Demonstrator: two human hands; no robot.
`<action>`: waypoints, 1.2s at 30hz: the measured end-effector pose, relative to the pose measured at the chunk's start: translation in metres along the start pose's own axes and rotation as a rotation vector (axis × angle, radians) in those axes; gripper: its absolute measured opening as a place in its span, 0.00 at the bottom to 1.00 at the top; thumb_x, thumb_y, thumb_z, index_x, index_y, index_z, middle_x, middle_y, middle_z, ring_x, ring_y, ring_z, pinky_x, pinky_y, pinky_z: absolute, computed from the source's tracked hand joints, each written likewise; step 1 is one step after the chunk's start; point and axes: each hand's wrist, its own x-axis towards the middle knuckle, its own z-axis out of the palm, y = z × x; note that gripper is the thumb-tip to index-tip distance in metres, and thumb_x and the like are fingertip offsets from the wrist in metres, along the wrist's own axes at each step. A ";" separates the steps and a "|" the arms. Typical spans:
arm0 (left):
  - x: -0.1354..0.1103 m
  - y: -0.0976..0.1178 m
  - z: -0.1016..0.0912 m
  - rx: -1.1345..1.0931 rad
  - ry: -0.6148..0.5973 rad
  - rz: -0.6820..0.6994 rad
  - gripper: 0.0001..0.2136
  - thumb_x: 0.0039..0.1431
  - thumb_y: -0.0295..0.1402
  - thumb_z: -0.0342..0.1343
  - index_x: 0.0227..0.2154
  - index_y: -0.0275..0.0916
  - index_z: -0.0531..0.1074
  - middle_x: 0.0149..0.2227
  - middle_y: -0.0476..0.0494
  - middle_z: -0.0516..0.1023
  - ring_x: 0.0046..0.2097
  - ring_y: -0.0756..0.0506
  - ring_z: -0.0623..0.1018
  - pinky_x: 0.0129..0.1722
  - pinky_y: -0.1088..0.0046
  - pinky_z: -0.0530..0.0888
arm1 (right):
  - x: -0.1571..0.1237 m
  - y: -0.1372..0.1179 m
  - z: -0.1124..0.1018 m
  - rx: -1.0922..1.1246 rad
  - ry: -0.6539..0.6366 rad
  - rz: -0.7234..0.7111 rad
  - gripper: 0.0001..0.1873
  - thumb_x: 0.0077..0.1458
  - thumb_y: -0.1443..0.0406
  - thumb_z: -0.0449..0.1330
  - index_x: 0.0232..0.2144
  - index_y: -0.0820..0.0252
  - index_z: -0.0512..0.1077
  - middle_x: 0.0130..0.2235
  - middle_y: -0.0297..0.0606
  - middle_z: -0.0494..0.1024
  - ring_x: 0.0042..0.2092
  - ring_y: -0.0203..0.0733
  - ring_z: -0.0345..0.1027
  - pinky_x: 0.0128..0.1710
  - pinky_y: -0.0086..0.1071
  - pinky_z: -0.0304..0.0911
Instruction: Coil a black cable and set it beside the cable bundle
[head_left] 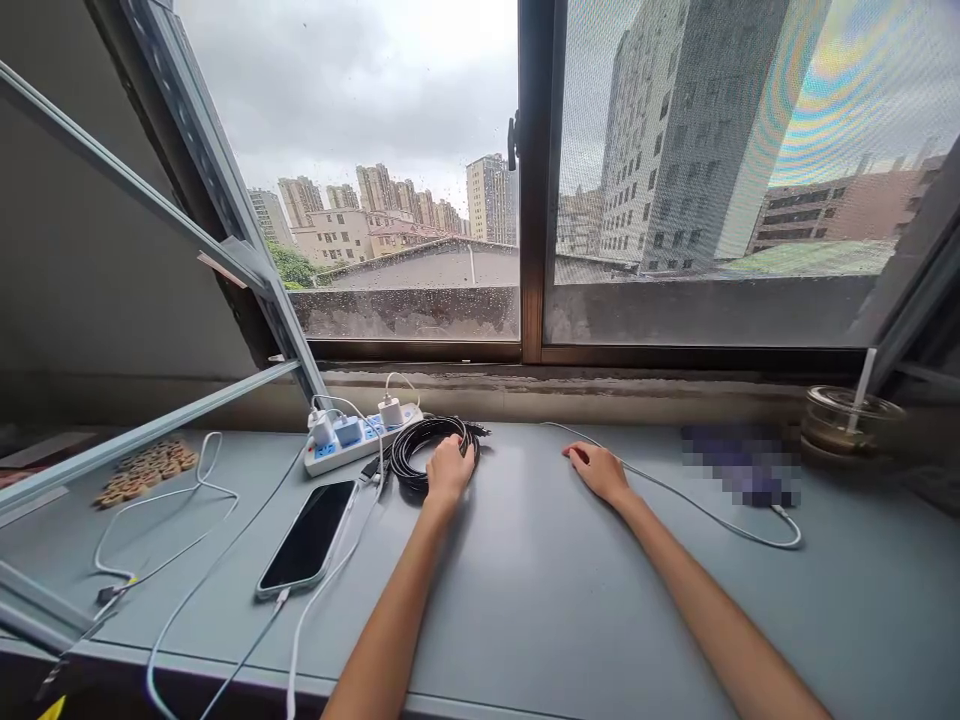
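Brown and flat, a patterned piece lies at the far left of the counter; what it is made of, I cannot tell. To its right, beyond loose cables, is a smartphone, screen up and dark, with a lead at its near end. Farther back, a white power strip carries several plugs. Just beside the strip's right end lies the black cable coil, many turns laid together in a ring. My left hand is at its right side, fingers curled round the turns and grasping them, though the tips are hidden from view. Judged by its look, the coil should be fairly light, springy rather than limp, smooth-skinned and hard to damage, save at its ends. I see no tie, so single turns might slip free; the sound hold takes the whole bundle at once, as on the side under my palm, or on opposite sides with both hands. My right hand rests farther right, fingers loosely bent and holding nothing, just beside a thin pale cable. That cable leads to a blurred purple object; a lidded cup with a straw stands beyond.
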 end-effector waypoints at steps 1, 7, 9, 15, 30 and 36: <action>0.000 0.001 0.000 -0.011 0.029 -0.010 0.11 0.61 0.35 0.48 0.40 0.35 0.71 0.40 0.35 0.78 0.44 0.38 0.77 0.41 0.66 0.70 | 0.000 0.000 0.000 0.001 0.000 0.001 0.17 0.62 0.55 0.52 0.40 0.62 0.73 0.37 0.37 0.76 0.39 0.38 0.70 0.44 0.39 0.64; 0.006 -0.004 -0.003 -0.112 0.228 -0.007 0.14 0.64 0.34 0.42 0.46 0.31 0.65 0.43 0.29 0.77 0.41 0.38 0.79 0.34 0.67 0.71 | 0.000 0.000 0.000 0.007 -0.001 0.006 0.17 0.62 0.55 0.52 0.39 0.62 0.73 0.37 0.37 0.76 0.39 0.38 0.70 0.44 0.39 0.64; 0.009 -0.008 -0.004 -0.156 0.306 -0.005 0.14 0.64 0.34 0.43 0.46 0.30 0.64 0.40 0.29 0.78 0.38 0.38 0.80 0.32 0.68 0.71 | 0.000 0.000 0.000 0.007 -0.003 0.009 0.17 0.62 0.55 0.52 0.39 0.62 0.73 0.37 0.37 0.76 0.39 0.38 0.70 0.44 0.39 0.64; 0.006 -0.009 -0.013 -0.329 0.590 0.044 0.16 0.65 0.36 0.40 0.48 0.28 0.59 0.35 0.31 0.77 0.35 0.39 0.80 0.28 0.69 0.69 | 0.000 -0.001 0.000 0.010 -0.004 0.004 0.17 0.62 0.55 0.52 0.40 0.62 0.72 0.37 0.38 0.76 0.39 0.38 0.70 0.45 0.40 0.64; -0.038 0.099 -0.094 -1.155 0.435 0.414 0.15 0.60 0.48 0.47 0.38 0.41 0.61 0.14 0.61 0.57 0.15 0.55 0.57 0.16 0.80 0.54 | -0.005 -0.055 -0.034 0.183 0.175 -0.203 0.22 0.59 0.55 0.45 0.29 0.56 0.76 0.24 0.33 0.74 0.27 0.36 0.68 0.31 0.29 0.59; -0.046 0.137 -0.131 -1.262 0.414 0.434 0.16 0.60 0.48 0.48 0.37 0.39 0.66 0.15 0.58 0.62 0.17 0.55 0.60 0.19 0.81 0.59 | -0.030 -0.145 -0.094 0.369 0.274 -0.455 0.31 0.63 0.49 0.38 0.32 0.57 0.76 0.32 0.35 0.76 0.33 0.35 0.69 0.32 0.27 0.60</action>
